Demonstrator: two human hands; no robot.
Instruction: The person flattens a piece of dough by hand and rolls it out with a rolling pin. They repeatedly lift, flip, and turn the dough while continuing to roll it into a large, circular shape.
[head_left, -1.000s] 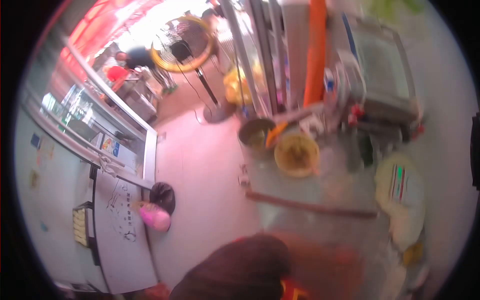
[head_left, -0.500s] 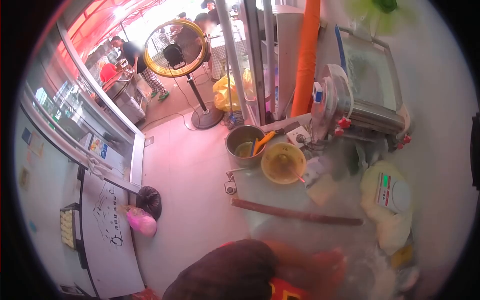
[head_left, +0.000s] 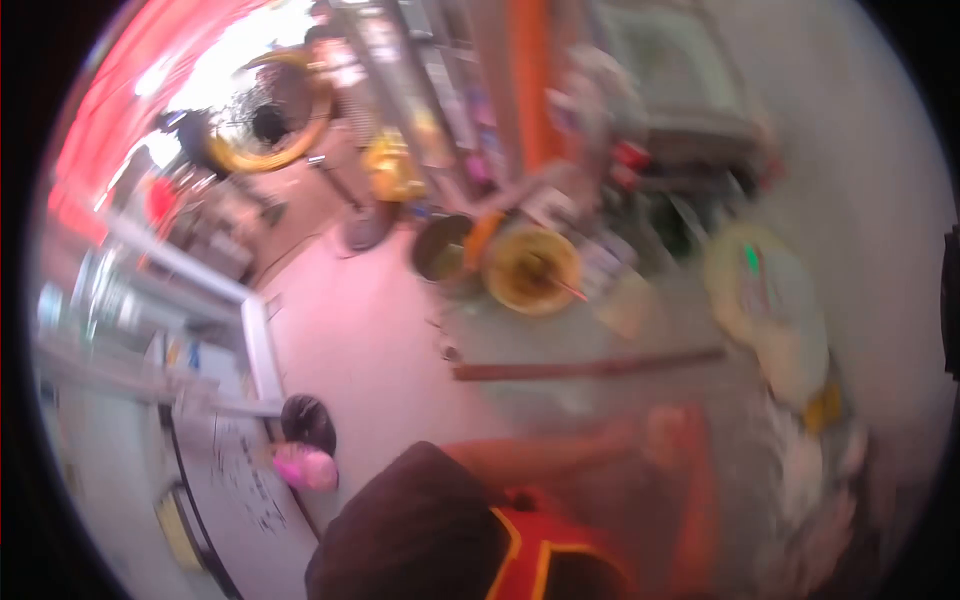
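Note:
My left forearm reaches from a dark sleeve across the worktop [head_left: 560, 405], and my left hand [head_left: 662, 432] is at its end, smeared by motion. Close beside it, a reddish blurred shape that seems to be my right hand [head_left: 694, 424] tops a strip running down to the bottom edge. The two appear to meet; I cannot make out fingers or anything held. Beyond them a long brown rolling pin [head_left: 590, 367] lies across the worktop. Behind that stand a yellowish bowl [head_left: 513, 262] with a utensil in it and a metal pot [head_left: 437, 250] with an orange-handled tool.
To the right, a kitchen scale [head_left: 770, 280] rests on a pale bulky mass [head_left: 795, 365]. A dough-roller-like machine [head_left: 690, 125] stands at the back. A yellow-rimmed fan [head_left: 270, 125] is on the floor left. A pink bag [head_left: 307, 467] and a black bag [head_left: 308, 422] sit below.
The whole view has shifted and blurred, with the bowl, pot and machine now higher and further left. My left forearm shows more fully, higher in the picture.

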